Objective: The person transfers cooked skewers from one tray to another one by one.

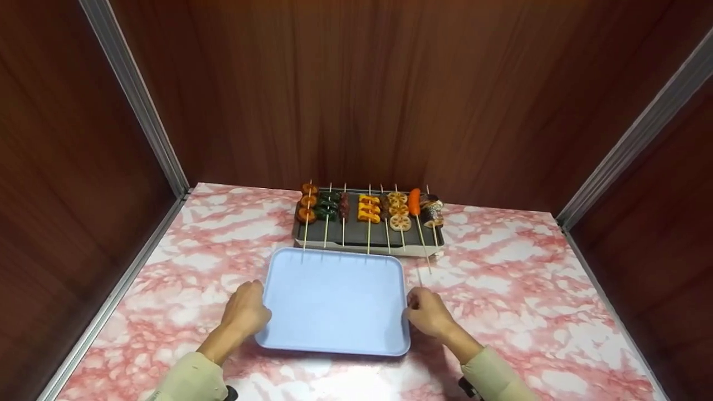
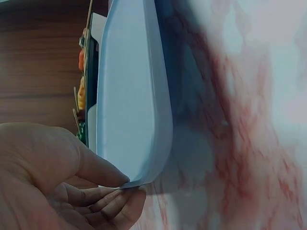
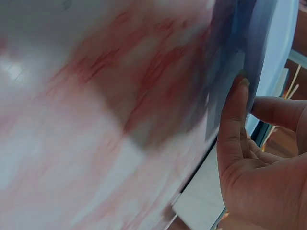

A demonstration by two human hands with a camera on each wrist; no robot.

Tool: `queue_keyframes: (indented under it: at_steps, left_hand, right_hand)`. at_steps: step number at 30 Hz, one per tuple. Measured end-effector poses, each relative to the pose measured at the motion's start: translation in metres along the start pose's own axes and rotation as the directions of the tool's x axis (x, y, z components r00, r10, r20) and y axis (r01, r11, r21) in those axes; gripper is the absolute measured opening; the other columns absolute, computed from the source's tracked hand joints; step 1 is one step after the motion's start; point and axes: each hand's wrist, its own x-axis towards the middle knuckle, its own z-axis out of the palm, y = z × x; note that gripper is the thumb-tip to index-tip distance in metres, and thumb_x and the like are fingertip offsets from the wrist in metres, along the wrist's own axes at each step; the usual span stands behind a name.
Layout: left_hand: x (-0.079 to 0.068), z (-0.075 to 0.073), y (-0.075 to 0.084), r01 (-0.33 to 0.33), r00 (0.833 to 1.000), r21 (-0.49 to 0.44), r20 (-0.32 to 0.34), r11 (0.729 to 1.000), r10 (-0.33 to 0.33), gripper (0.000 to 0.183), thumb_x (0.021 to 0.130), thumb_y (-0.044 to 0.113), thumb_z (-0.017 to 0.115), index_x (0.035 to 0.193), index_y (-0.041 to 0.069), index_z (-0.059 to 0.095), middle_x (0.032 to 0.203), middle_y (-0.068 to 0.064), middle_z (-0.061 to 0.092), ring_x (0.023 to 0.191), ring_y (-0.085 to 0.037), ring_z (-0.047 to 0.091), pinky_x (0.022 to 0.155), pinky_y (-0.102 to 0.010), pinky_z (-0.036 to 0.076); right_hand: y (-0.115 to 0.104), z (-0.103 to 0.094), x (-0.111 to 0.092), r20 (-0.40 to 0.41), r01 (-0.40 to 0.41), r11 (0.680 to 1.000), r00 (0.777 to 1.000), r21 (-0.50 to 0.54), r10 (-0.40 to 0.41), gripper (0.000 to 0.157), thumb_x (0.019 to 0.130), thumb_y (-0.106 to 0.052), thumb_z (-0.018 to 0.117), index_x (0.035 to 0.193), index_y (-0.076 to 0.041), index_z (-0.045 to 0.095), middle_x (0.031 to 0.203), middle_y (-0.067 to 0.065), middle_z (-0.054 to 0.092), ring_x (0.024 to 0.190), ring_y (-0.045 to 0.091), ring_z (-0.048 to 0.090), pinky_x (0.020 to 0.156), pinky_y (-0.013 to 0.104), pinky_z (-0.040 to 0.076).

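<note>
A light blue rectangular tray [image 1: 337,303] with a low raised rim is held between both hands, with nothing on it. My left hand [image 1: 247,307] pinches its left side, thumb over the rim and fingers beneath, as the left wrist view shows at the tray's edge [image 2: 129,96]. On the opposite side my right hand [image 1: 429,313] pinches the rim between thumb and fingers. In the right wrist view, the tray [image 3: 268,57] casts a shadow on the table below. Its far edge overlaps the front of a grill [image 1: 356,236] and some skewer ends.
Across the dark grill plate lie several skewers, among them lotus root slices [image 1: 400,223], an orange sausage [image 1: 414,201], yellow pieces [image 1: 368,209] and green pieces [image 1: 327,206]. Under everything is a red-and-white marbled table [image 1: 512,289]. Wood-grain panels [image 1: 356,100] enclose the back and sides.
</note>
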Motion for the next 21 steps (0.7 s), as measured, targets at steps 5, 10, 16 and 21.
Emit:
queue_keyframes:
  at_steps: [5,10,16,21]
  left_hand:
    - [0.003,0.007,0.009,-0.014,1.000,-0.026,-0.009,1.000,0.014,0.034,0.071,-0.010,0.061,0.105,-0.013,0.063,0.097,-0.025,0.064,0.090,-0.043,0.065,0.083,-0.055,0.053]
    - [0.005,0.014,0.016,-0.041,0.999,-0.029,-0.026,0.999,0.041,0.034,0.070,-0.011,0.059,0.103,-0.013,0.064,0.093,-0.024,0.064,0.086,-0.040,0.065,0.079,-0.053,0.054]
    - [0.007,0.023,0.025,-0.068,0.996,-0.029,-0.054,0.997,0.066,0.024,0.068,-0.009,0.059,0.092,-0.008,0.065,0.087,-0.020,0.064,0.083,-0.040,0.066,0.078,-0.054,0.054]
    - [0.008,0.029,0.032,-0.064,0.996,-0.050,-0.057,0.997,0.061,0.024,0.068,-0.010,0.061,0.092,-0.007,0.066,0.089,-0.021,0.066,0.086,-0.042,0.067,0.080,-0.054,0.054]
  right_hand:
    - [0.007,-0.010,-0.002,-0.040,0.009,0.998,0.999,-0.055,-0.011,0.011,0.073,0.008,0.061,0.078,-0.002,0.057,0.064,0.001,0.055,0.054,0.014,0.053,0.048,0.030,0.048]
    - [0.014,-0.017,-0.002,-0.055,0.005,0.997,0.998,-0.073,-0.009,0.014,0.075,0.008,0.060,0.075,-0.005,0.055,0.064,0.000,0.054,0.054,0.014,0.051,0.049,0.029,0.046]
    - [0.022,-0.026,-0.005,-0.058,-0.006,0.997,0.998,-0.074,0.002,0.012,0.075,0.007,0.058,0.075,-0.004,0.053,0.061,0.000,0.054,0.050,0.015,0.053,0.046,0.030,0.048]
    - [0.026,-0.034,-0.006,-0.061,-0.019,0.994,0.998,-0.108,0.012,0.008,0.075,0.005,0.058,0.075,-0.002,0.054,0.063,0.000,0.055,0.055,0.015,0.053,0.050,0.029,0.047]
